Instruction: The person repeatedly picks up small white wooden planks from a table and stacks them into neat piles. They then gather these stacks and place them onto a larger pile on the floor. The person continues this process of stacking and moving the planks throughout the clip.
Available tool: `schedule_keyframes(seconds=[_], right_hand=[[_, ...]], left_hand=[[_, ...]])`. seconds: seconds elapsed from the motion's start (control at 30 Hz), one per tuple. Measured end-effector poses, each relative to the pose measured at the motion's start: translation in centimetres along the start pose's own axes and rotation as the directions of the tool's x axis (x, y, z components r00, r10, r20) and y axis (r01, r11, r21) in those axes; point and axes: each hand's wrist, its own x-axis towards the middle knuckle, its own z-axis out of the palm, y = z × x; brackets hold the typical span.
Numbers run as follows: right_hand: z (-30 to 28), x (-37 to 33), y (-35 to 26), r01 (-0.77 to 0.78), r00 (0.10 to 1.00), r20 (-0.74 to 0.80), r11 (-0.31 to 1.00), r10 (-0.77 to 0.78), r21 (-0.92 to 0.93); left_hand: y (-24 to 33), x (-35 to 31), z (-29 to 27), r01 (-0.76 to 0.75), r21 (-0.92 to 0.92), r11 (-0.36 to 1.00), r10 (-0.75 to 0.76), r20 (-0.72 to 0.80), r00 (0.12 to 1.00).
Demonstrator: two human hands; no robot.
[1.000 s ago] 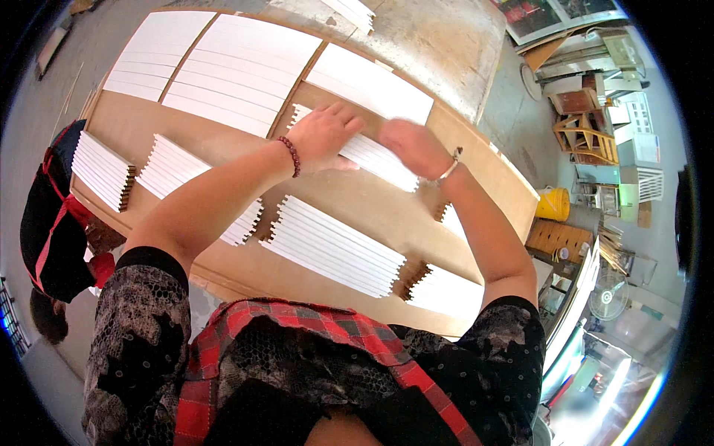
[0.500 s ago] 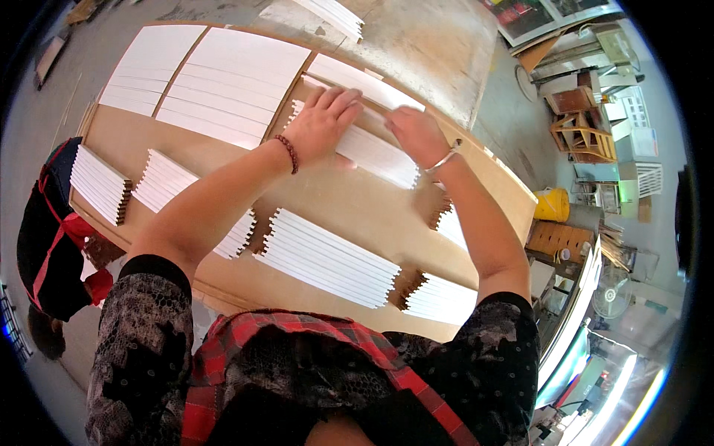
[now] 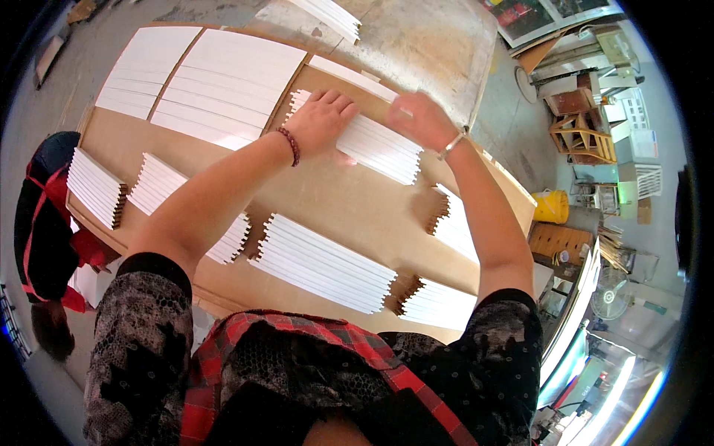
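A group of long white strips (image 3: 379,152) with staggered, notched ends lies on the brown board table. My left hand (image 3: 321,123) is over its left part, fingers curled across the strips and the thumb at their near side; the fingertips are partly hidden. Just right of it, my right hand (image 3: 424,123) is raised beside the right end of a narrow white piece (image 3: 349,74) along the far edge. Motion blurs its fingers, so I cannot make out whether they hold anything.
More notched strip groups lie nearer me, one at centre (image 3: 323,260). Flat white panels (image 3: 230,82) cover the table's far left. A co-worker in dark and red clothing (image 3: 44,215) bends at the left. A yellow bucket (image 3: 550,206) stands beyond the right end.
My right hand has moved slightly up. The strip between my hands now lies against the notched group, and the white piece at the far edge looks narrower. My left hand stays nearly in place.
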Motion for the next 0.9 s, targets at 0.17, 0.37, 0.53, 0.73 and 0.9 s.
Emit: schedule_keyframes(seconds=[0.17,0.37,0.53,0.73,0.9], right_hand=[[0.0,0.6,0.1,-0.034,0.988,-0.147,0.999,0.040,0.041],[-4.6,1.8,-1.2,-0.446,0.773,0.567,0.879,0.283,0.168],[-0.7,18.1,-1.4,-0.177,0.952,-0.276,0.976,0.136,-0.130],[3.3,25.2,0.2,-0.354,0.917,-0.321,0.855,0.237,-0.379],[1.5,22.0,0.7,-0.234,0.923,-0.373,0.910,0.097,-0.341]], left_hand=[[-0.4,0.7,-0.1,-0.022,-0.015,1.000,0.021,-0.032,0.999],[1.1,0.5,0.3,-0.088,0.036,0.995,0.087,0.013,0.996],[2.2,-0.7,0.8,-0.147,-0.034,0.989,0.148,0.033,0.988],[2.0,-0.8,0.4,-0.138,-0.008,0.990,0.138,0.061,0.988],[2.1,-0.8,0.9,-0.105,-0.055,0.993,0.109,0.068,0.992]])
